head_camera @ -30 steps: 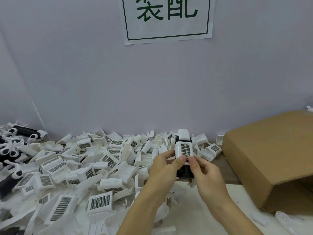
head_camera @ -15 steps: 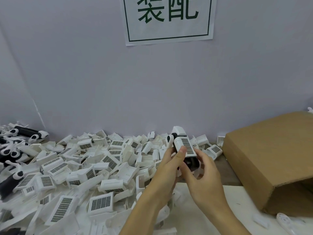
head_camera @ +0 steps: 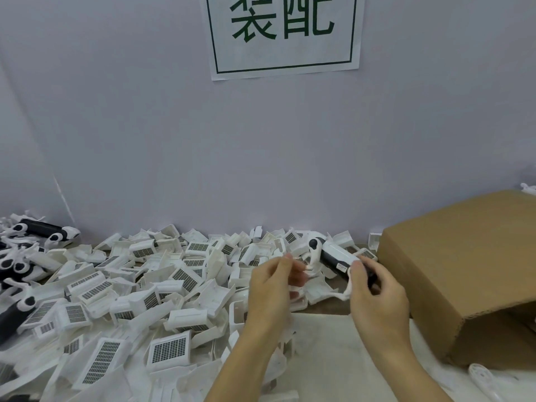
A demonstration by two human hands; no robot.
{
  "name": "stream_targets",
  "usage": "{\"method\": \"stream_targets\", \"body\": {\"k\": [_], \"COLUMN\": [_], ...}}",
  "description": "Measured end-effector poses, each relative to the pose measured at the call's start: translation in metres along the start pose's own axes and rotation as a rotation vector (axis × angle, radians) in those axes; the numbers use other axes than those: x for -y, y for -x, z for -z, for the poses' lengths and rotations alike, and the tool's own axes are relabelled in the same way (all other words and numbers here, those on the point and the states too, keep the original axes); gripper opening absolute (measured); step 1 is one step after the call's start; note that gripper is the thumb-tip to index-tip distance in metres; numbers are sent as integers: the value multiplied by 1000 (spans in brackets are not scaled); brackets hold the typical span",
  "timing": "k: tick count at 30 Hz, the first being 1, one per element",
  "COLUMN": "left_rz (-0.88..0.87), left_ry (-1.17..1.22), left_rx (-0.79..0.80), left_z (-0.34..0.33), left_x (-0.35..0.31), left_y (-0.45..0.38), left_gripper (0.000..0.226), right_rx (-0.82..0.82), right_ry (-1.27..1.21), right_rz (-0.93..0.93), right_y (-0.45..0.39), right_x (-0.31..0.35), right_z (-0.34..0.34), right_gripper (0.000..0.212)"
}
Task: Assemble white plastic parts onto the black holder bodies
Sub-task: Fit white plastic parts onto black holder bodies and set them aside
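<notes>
Soft even indoor light, faint shadows, left hand (head_camera: pixel 271 281) motion-blurred, wide-angle bending at edges

The heaped white parts (head_camera: pixel 150 288) are smooth, moulded plastic with a slight sheen, many bearing dark gridded panels. The holder body (head_camera: pixel 336 258) is black plastic under a glossy white cover. The box (head_camera: pixel 452 274) is matt brown corrugated cardboard. The wall sign (head_camera: pixel 285 34) is matt paper.

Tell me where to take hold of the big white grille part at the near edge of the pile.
Pinch the white grille part across its two short side walls, coming straight down from above. It lies flat with the dark grille facing up, its near side on bare table; other white parts crowd its far and left edges.
</notes>
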State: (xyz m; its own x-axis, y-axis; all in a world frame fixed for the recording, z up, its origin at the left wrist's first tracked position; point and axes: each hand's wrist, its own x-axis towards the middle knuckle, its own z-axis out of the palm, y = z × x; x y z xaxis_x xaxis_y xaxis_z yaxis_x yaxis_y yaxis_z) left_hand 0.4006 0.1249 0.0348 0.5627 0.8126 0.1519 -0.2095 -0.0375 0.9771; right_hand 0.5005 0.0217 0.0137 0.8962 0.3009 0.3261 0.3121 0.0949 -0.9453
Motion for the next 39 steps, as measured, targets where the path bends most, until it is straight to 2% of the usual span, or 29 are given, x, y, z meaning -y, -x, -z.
{"method": "stream_targets", "body": {"k": [4,10,13,17,20,25,28,35,39], "left_rz": [-48,42,33,46,69,94,113,57,61], "left_ry": [70,220,195,204,263,318,276,220,240], "left_rx": [-135,-15,-16,-38,-72,-78,-109,-53,-43], "left_z": [4,3,4,4,4,5,5,5,8], "left_x": [-3,-6,-5,-4,-4,-8,-6,-5,1], "left_y": [-4,0,0,-1,-2,0,-1,-2,-5], "left_gripper": [15,28,35,32,27,27,18,15,10], "right_rx": [19,313,333,334,358,402,389,359,360], "right_ry": [-251,-526,-504,-491,-495,-390,-304,-210,-34], "right_rz": [-253,-604,-641,-625,-559,-156,35,198,226], "right_y": [-4,3,4,3,2,2,4,8,3], "right_x": [2,14,14,15,12,6,6,8,4], "right_z": [5,1,0,3,4,8,12,14,18], "right_gripper": [42,46,47,46,41,27,25,35,22]}}
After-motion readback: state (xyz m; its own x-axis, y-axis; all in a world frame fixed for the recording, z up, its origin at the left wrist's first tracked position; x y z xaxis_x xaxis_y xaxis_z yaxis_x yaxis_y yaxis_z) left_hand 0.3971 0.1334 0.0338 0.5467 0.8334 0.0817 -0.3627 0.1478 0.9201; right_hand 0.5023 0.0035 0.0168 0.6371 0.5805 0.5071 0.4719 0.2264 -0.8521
